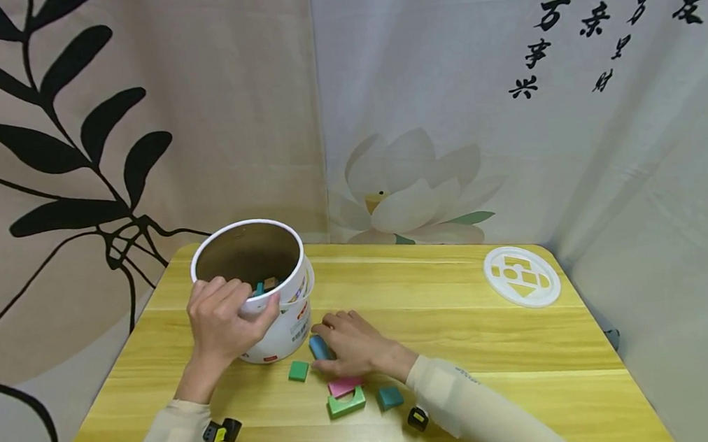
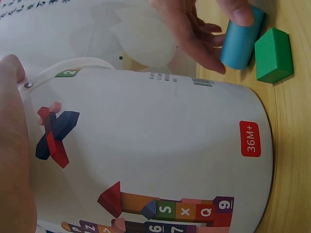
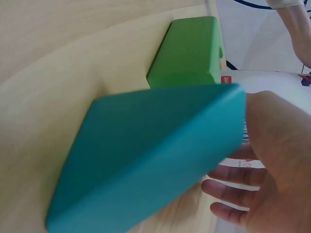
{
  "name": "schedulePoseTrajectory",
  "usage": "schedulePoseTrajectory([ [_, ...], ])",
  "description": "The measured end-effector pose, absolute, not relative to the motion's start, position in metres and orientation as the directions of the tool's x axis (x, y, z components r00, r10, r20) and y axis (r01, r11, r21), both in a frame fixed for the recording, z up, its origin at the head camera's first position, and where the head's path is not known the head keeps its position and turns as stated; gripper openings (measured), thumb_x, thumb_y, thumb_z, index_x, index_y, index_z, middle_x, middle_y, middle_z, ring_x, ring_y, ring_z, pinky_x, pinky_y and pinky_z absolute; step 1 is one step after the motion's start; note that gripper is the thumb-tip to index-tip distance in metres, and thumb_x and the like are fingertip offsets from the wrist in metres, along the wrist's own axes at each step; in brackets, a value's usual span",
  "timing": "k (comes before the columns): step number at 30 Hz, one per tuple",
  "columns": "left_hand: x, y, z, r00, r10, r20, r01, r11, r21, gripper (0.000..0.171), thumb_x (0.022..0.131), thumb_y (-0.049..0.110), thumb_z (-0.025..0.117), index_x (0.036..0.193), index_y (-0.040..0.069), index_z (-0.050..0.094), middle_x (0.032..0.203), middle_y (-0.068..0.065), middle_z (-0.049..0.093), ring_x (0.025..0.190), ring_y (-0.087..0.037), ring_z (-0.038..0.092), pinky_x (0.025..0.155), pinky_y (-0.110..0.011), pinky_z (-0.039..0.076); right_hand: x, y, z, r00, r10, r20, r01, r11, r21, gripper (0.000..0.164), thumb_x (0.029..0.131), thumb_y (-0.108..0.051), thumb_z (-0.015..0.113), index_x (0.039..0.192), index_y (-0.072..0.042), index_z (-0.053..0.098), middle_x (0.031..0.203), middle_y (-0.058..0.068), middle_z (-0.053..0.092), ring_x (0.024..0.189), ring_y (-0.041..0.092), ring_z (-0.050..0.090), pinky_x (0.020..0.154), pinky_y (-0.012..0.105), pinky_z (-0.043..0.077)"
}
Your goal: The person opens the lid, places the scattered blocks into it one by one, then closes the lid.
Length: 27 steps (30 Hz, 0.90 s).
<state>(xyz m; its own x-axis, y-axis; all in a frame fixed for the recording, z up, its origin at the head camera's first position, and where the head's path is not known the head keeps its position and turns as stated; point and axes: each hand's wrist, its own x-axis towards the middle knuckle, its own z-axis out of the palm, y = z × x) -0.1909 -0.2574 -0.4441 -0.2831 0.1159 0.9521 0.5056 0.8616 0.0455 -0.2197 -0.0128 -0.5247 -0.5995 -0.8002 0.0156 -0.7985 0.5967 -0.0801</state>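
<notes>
My left hand (image 1: 226, 316) holds the rim of a white bucket (image 1: 278, 329), thumb outside and fingers over the edge. Several blocks (image 1: 266, 285) show at the bottom inside. Beside the bucket's base, my right hand (image 1: 358, 345) has its thumb and fingers around a blue cylinder block (image 2: 240, 41) lying low at the table. In the right wrist view the cylinder is hidden and the fingers are slightly bent. A green block (image 2: 273, 54) lies near the cylinder. Close to the right wrist are a pink block (image 1: 345, 387), a green notched block (image 1: 347, 404) and a teal block (image 3: 150, 150).
At the far right of the wooden table (image 1: 466, 351) lies a round white lid (image 1: 501, 282) with shaped cutouts. A printed curtain (image 1: 413, 103) hangs right behind the table's back edge. The bucket's white handle (image 2: 73, 64) lies against its side.
</notes>
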Motion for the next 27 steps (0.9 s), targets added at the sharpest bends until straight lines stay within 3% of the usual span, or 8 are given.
schedulePoseTrajectory([
  [5,-0.191,-0.257,-0.444,-0.287,0.114,0.951,0.506,0.861,0.049,0.047,0.077,0.045,0.066,0.051,0.012,0.045,0.045,-0.001,0.046,0.046,-0.022,0.040,0.053,-0.044,0.028,-0.221,-0.013,-0.528,-0.586,-0.810,0.039,-0.810,0.583,-0.060,0.058,0.091,-0.053,0.065,0.135,-0.015,0.064,0.116,0.001,0.061,0.093,0.014,0.053,0.083,0.034,0.047],
  [11,-0.190,-0.257,-0.444,-0.295,0.113,0.949,0.506,0.861,0.055,0.047,0.078,0.046,0.066,0.051,0.012,0.045,0.045,-0.001,0.046,0.046,-0.023,0.041,0.053,-0.044,0.028,-0.224,-0.011,-0.529,-0.552,-0.832,0.058,-0.831,0.544,-0.115,0.042,0.087,-0.033,0.073,0.124,-0.012,0.068,0.100,-0.002,0.061,0.075,0.007,0.052,0.066,0.022,0.048],
  [20,-0.189,-0.257,-0.444,-0.299,0.114,0.947,0.502,0.863,0.055,0.048,0.078,0.046,0.065,0.051,0.012,0.045,0.045,-0.001,0.046,0.046,-0.022,0.040,0.053,-0.044,0.028,-0.226,-0.002,-0.529,-0.554,-0.830,0.057,-0.828,0.543,-0.141,0.036,0.084,-0.028,0.074,0.117,-0.014,0.069,0.098,-0.004,0.061,0.075,0.006,0.053,0.065,0.021,0.049],
  [27,-0.189,-0.257,-0.445,-0.296,0.113,0.948,0.499,0.865,0.052,0.047,0.078,0.046,0.065,0.051,0.012,0.046,0.045,-0.001,0.046,0.046,-0.022,0.040,0.053,-0.044,0.028,-0.226,0.015,-0.511,-0.588,-0.805,0.079,-0.802,0.568,-0.186,0.043,0.084,-0.029,0.070,0.125,-0.013,0.067,0.107,-0.003,0.063,0.080,0.007,0.055,0.073,0.026,0.051],
])
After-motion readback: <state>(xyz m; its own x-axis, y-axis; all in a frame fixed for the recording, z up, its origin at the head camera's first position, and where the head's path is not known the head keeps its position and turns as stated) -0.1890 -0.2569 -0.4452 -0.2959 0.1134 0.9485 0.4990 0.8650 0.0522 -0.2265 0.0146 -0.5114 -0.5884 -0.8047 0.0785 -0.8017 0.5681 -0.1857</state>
